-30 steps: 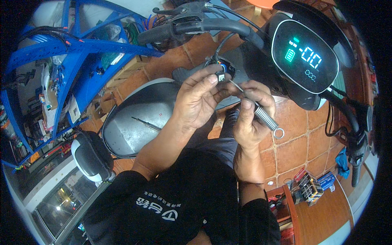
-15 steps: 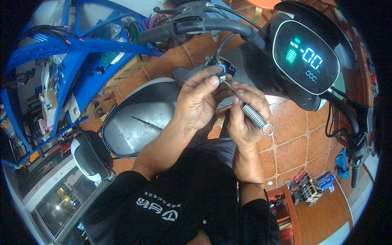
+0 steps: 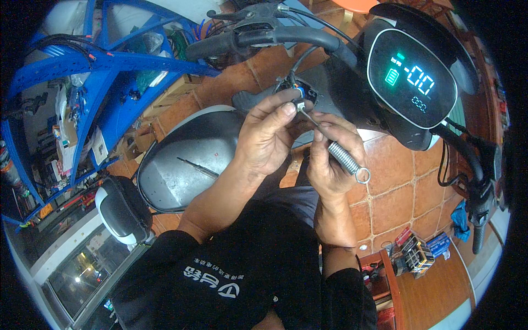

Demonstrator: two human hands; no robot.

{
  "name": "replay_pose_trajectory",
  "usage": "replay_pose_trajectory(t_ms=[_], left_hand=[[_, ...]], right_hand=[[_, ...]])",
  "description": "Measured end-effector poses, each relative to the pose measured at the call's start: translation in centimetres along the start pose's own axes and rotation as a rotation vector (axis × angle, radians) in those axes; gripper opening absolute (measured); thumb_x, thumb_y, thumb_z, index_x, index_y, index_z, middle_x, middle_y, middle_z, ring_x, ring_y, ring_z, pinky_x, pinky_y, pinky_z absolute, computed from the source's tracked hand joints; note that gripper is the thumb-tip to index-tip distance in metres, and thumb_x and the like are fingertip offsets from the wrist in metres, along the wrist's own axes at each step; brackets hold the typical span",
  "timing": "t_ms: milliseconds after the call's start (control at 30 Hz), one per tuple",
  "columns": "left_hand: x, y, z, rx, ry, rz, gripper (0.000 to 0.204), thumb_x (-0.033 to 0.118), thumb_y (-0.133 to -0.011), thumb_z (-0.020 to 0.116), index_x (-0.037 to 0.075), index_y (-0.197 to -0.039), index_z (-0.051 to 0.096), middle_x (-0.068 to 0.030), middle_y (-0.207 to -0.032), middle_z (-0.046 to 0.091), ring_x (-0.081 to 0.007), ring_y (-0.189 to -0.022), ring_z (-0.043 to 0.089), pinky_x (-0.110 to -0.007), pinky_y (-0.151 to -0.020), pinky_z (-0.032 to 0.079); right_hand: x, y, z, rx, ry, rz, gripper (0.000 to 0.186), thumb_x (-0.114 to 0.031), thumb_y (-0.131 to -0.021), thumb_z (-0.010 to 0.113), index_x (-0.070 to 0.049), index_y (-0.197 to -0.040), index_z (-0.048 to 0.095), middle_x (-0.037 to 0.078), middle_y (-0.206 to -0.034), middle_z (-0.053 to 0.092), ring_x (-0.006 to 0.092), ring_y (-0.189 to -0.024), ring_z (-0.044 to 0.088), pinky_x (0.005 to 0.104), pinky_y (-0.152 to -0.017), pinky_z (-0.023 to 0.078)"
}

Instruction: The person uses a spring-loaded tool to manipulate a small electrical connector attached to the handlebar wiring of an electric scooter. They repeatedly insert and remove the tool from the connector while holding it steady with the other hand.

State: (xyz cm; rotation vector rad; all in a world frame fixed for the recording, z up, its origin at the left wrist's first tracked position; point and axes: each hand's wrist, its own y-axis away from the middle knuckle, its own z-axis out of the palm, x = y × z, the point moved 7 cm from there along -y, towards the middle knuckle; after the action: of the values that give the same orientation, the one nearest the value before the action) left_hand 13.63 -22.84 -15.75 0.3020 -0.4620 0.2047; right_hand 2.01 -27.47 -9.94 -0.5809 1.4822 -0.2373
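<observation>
My left hand (image 3: 263, 136) pinches a small whitish wire connector (image 3: 300, 105) between thumb and fingers, with coloured wires (image 3: 299, 91) just beyond it. In my right hand (image 3: 331, 165) is a thin metal pick with a coiled-spring handle (image 3: 345, 157) that ends in a ring. The pick's shaft slants up and left to the connector; whether its tip is inside or only against it cannot be made out. Both hands are closed and nearly meet, above the dark footboard area of an electric scooter.
A lit scooter display (image 3: 412, 81) stands at the right, with a handlebar (image 3: 286, 36) across the top. A screwdriver (image 3: 198, 167) lies on the black seat (image 3: 176, 146). Blue shelving (image 3: 104, 104) fills the left. Small boxes (image 3: 415, 256) rest on a wooden cabinet (image 3: 434, 289) at lower right.
My right hand and the spring-handled pick have shifted very slightly down and right. My left hand keeps its pinch on the connector.
</observation>
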Motion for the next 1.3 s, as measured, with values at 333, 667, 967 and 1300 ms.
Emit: replay_pose_trajectory(t_ms=[333,667,967,1300], left_hand=[[0.0,0.0,-0.2,0.021,-0.024,0.014,0.023,0.008,-0.093,0.054,0.006,-0.115,0.06,-0.0139,-0.108,0.065,-0.0247,-0.101,0.062,-0.043,-0.089,0.051],[-0.1,0.0,-0.2,0.047,-0.024,0.011,0.024,0.009,-0.093,0.054,0.006,-0.116,0.06,-0.0134,-0.107,0.065,-0.025,-0.101,0.062,-0.044,-0.089,0.051],[0.0,0.0,0.2,-0.022,0.017,-0.012,0.026,0.01,-0.094,0.052,0.006,-0.118,0.059,-0.0146,-0.11,0.064,-0.0281,-0.102,0.063,-0.046,-0.091,0.05],[0.1,0.1,0.0,0.007,-0.005,-0.011,0.026,0.012,-0.094,0.053,0.005,-0.119,0.059,-0.0165,-0.111,0.064,-0.0296,-0.101,0.063,-0.047,-0.09,0.05]], right_hand=[[0.1,-0.1,-0.1,-0.007,-0.015,0.005,0.019,0.006,-0.075,0.068,-0.002,-0.09,0.06,0.015,-0.09,0.069,0.0243,-0.084,0.068,0.0301,-0.074,0.053],[0.1,-0.2,-0.1,-0.036,0.008,-0.001,0.019,0.006,-0.075,0.068,-0.001,-0.09,0.06,0.016,-0.088,0.069,0.0242,-0.083,0.068,0.0304,-0.074,0.053],[1.2,-0.1,-0.5,0.027,-0.183,0.156,0.012,0.003,-0.084,0.062,0.001,-0.094,0.056,0.019,-0.094,0.065,0.0231,-0.087,0.065,0.0316,-0.076,0.053],[2.3,-0.5,-0.2,-0.019,-0.274,0.301,0.011,0.001,-0.085,0.064,0.001,-0.094,0.058,0.016,-0.092,0.067,0.017,-0.077,0.065,0.0279,-0.065,0.053]])
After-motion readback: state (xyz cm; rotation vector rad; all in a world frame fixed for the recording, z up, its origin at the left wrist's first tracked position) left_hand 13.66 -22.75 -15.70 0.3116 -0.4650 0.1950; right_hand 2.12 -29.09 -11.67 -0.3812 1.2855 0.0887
